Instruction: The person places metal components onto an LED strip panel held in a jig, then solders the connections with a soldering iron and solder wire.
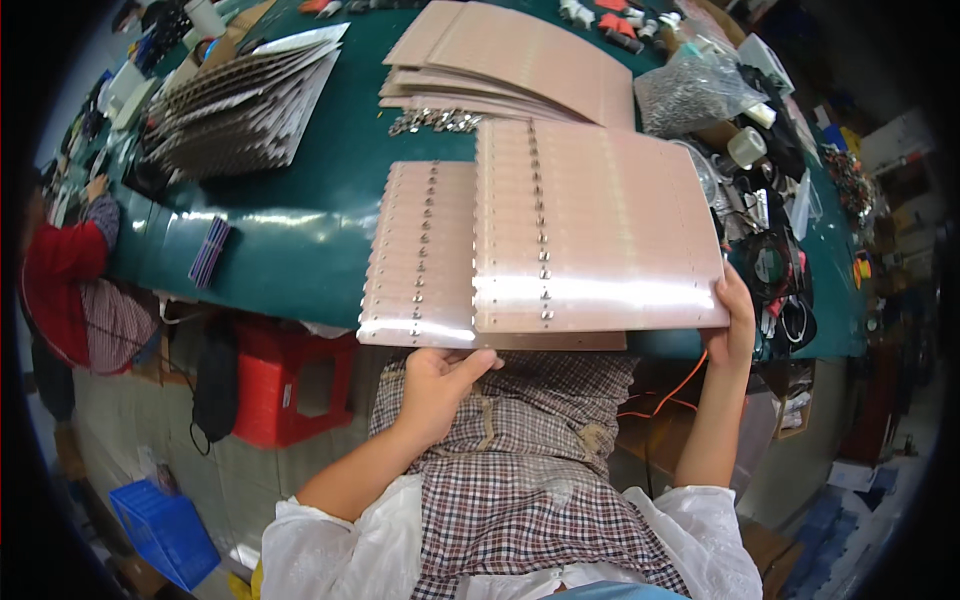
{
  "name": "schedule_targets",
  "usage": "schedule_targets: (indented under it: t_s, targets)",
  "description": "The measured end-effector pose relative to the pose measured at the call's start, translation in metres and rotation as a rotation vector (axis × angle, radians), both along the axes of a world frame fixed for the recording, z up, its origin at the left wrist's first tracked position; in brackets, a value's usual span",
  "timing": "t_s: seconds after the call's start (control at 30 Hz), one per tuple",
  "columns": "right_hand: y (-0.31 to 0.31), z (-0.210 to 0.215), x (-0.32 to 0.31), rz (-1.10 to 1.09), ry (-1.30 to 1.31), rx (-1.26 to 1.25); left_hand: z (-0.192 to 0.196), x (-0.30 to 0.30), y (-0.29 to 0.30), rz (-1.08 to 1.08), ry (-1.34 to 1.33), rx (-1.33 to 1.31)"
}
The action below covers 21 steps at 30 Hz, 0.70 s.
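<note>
A pinkish-beige flat panel [620, 235] with a row of small metal fittings near its left side is in front of me, tilted over a second similar panel [393, 270]. My right hand [737, 312] grips the upper panel at its lower right corner, with the thumb on top and the other fingers mostly hidden behind it. My left hand [440, 388] is at the near edge of the lower panel, its thumb stretched to the right. Its fingertips are partly hidden at that edge, and I see nothing held in it.
More pinkish panels [520, 50] lie behind a heap of small metal pieces [435, 121] on the green table [280, 265]. Grey panels [250, 105] stand at left; a clear bag [695, 95] sits at right. A red stool [280, 390] and another person [75, 265] are at left.
</note>
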State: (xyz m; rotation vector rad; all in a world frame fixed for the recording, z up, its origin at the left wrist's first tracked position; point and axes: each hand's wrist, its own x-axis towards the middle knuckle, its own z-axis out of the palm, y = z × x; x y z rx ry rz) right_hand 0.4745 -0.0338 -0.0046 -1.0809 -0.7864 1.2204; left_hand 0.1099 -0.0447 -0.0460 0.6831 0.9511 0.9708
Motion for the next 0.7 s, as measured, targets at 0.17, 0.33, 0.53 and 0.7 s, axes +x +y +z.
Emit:
schedule_targets:
  t_s: [0.17,0.33,0.53,0.7]
  targets:
    - [0.08,0.021,0.029,-0.132,0.026,0.159,0.007,-0.001,0.004,-0.023,0.018,-0.133]
    - [0.186,0.03,0.07,-0.27,-0.018,0.128,0.01,0.003,0.005,-0.019,0.084,-0.109]
    - [0.249,0.012,0.091,-0.33,-0.084,0.056,0.024,0.01,0.007,0.038,0.113,-0.045]
    - [0.265,-0.002,0.093,-0.405,-0.058,0.027,0.028,0.012,0.01,0.04,0.07,-0.063]
